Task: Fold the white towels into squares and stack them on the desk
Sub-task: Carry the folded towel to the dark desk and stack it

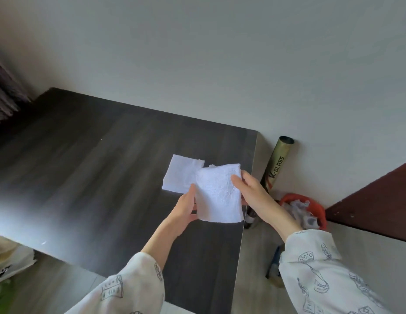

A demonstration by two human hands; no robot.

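Observation:
A white towel folded into a square (216, 196) hangs above the right part of the dark wooden desk (95, 177), held between both hands. My left hand (186, 207) grips its left edge with the thumb on top. Along its right edge sits my right hand (249, 189), fingers over the front. Behind it, a second folded white towel (179, 175) lies flat on the desk, partly covered by the held one. A small white corner shows just behind the held towel's top edge.
Right of the desk, on the floor, stand a tall tube labelled K-GLASS (278, 164), a red bin (304, 211) full of crumpled stuff, and a dark bottle (250, 218). A dark red board (378, 200) lies at far right. The wall is close behind the desk.

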